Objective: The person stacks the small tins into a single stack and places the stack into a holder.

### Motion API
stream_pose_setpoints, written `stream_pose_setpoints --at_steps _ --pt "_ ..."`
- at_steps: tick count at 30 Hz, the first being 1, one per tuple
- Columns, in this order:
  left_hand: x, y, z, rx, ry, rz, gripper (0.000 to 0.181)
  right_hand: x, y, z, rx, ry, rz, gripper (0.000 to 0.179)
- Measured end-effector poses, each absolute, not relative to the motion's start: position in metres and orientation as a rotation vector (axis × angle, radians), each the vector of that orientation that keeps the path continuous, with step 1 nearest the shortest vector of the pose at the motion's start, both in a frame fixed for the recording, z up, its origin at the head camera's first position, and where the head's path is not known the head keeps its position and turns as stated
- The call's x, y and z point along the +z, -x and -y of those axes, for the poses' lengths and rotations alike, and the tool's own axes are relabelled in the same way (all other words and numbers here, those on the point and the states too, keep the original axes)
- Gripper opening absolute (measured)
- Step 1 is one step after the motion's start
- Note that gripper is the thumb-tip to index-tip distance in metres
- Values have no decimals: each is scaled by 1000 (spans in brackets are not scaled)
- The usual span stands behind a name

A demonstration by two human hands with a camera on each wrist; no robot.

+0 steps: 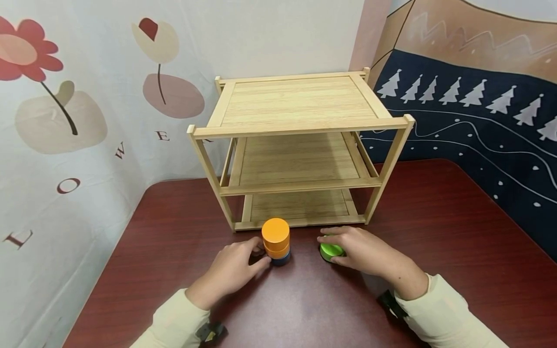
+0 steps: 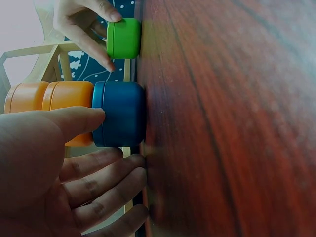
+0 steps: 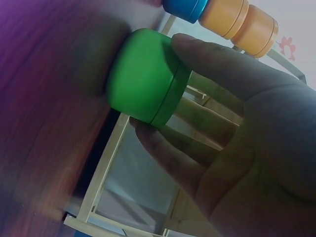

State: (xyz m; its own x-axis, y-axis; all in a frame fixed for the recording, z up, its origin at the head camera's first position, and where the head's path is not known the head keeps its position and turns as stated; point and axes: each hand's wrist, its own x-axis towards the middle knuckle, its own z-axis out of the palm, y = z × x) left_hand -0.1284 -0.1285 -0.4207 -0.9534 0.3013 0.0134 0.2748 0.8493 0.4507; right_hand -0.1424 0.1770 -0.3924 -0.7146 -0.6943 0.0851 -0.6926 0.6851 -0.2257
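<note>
Two orange lidded jars (image 1: 276, 232) stand one on the other, on top of a dark blue lidded jar (image 2: 121, 113) on the table. My left hand (image 1: 235, 263) is just left of this stack. In the left wrist view its thumb reaches over the blue jar's lid, while the other fingers extend loosely beside the jar; whether the thumb touches is unclear. To the right, a green lidded jar (image 1: 330, 250) stands upright on the table. My right hand (image 1: 367, 249) holds it between thumb and fingers, as the right wrist view shows from close up.
A three-tier wooden shelf (image 1: 300, 125) stands right behind the jars, its front bottom rail (image 1: 304, 222) close to them. The dark red table (image 1: 174, 212) meets printed wall hangings at the left, back and right.
</note>
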Motion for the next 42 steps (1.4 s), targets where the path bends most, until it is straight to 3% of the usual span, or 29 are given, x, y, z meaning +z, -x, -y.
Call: stream_pose_setpoints --at_steps 21,42 --pt "-422 127 130 723 -464 -2951 27 -392 139 -173 -378 1143 -2843 43" --pt "-420 127 130 730 -471 -2966 27 -373 134 -171 -306 1308 -2928 45"
